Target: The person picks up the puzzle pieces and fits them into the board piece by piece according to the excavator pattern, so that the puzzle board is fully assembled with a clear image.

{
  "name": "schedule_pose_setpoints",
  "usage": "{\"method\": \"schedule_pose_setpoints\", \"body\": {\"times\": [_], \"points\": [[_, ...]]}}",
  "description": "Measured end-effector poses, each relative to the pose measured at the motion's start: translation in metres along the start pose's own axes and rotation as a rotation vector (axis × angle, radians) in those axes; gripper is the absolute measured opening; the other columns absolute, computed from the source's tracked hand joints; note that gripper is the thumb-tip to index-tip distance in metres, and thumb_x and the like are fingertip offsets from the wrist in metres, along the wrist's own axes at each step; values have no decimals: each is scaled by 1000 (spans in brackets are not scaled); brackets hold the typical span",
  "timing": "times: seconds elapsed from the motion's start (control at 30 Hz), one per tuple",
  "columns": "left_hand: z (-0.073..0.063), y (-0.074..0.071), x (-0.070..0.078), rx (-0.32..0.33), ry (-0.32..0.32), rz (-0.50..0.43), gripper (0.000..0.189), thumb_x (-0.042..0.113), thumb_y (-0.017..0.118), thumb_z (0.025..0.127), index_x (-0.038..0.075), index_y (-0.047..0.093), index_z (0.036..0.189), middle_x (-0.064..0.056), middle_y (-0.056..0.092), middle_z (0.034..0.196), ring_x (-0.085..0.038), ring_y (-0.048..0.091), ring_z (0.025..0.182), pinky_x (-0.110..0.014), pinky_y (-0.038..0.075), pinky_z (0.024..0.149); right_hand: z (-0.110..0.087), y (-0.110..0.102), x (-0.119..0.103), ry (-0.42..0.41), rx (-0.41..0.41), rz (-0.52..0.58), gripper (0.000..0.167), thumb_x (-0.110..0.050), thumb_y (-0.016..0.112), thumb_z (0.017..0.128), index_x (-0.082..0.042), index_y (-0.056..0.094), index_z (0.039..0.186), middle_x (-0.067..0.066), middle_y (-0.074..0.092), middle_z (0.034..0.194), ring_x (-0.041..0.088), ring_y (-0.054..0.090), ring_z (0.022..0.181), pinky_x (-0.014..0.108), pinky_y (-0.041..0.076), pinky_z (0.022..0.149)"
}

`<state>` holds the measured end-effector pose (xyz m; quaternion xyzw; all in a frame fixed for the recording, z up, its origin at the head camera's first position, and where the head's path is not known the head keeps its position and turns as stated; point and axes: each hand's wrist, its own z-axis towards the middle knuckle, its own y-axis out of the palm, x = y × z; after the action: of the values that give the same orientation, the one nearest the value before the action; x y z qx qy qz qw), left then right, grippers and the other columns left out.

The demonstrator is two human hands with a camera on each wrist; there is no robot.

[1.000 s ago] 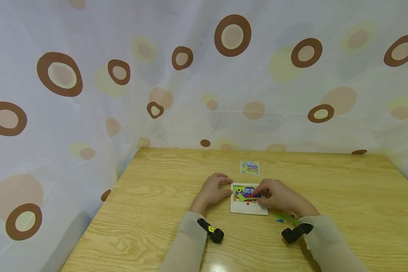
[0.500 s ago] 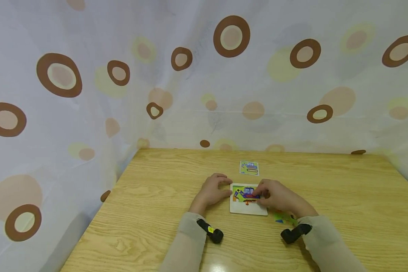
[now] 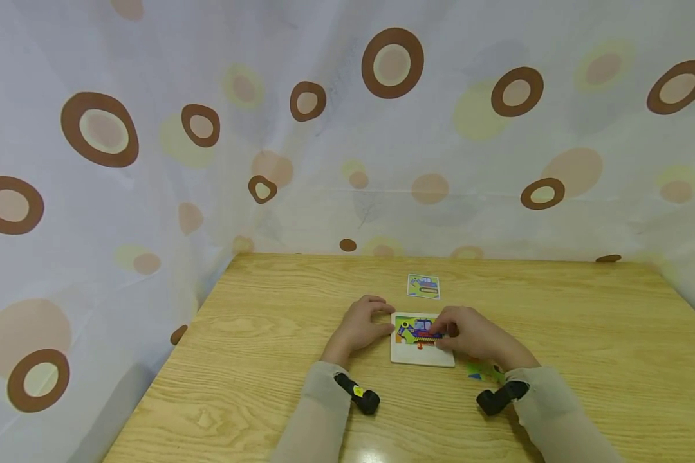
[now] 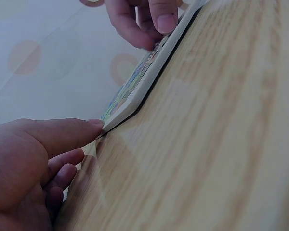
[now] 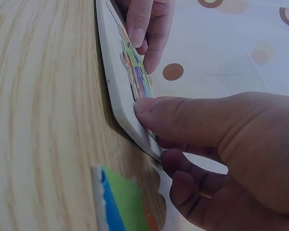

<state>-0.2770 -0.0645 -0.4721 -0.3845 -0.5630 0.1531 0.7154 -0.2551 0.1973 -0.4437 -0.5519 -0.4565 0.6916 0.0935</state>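
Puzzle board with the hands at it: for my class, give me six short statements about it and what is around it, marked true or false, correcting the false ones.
1. The picture card lies beyond the far side of the puzzle board. True.
2. The puzzle board is completely filled in. False: its near side shows bare white.
3. The left hand is at the puzzle board's left edge, and the right hand is over its right side. True.
4. Both hands wear gloves. False: both are bare.
5. A loose piece lies off the puzzle board. True.
6. The picture card shows a blank side. False: a coloured picture faces up.
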Motion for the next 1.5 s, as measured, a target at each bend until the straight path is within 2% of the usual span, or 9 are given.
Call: {"method": "schedule_pose_setpoints", "body": {"times": [0.33,0.87,1.17,1.5], "points": [[0,0,0,4,-2,-7,33,24,73,91,16,70,123,-4,51,139,-30,43,132,-47,33,110,-1,0,1,-3,7,1,9,-9,74,89,-15,75,95,-2,61,94,17,52,81,32,47,69],[-1,1,0,-1,3,-8,34,24,73,92,17,70,124,-3,51,139,-29,43,132,-45,34,110,-6,-4,-2,20,-11,18,11,-7,73,89,-12,77,97,-1,63,92,18,52,77,28,47,63],[0,0,0,3,4,-6,33,24,72,92,17,70,124,-3,51,139,-29,43,132,-44,34,110,-11,-10,-5,-29,-32,-10,16,-9,74,88,-9,76,104,0,63,93,16,53,75,28,48,61],[-1,0,-1,0,2,2,34,24,73,92,17,70,125,-3,51,140,-29,43,132,-45,34,110,-24,-17,-8,-88,-9,-34,21,-9,68,92,-3,70,112,3,63,99,13,54,77,28,50,61]]}}
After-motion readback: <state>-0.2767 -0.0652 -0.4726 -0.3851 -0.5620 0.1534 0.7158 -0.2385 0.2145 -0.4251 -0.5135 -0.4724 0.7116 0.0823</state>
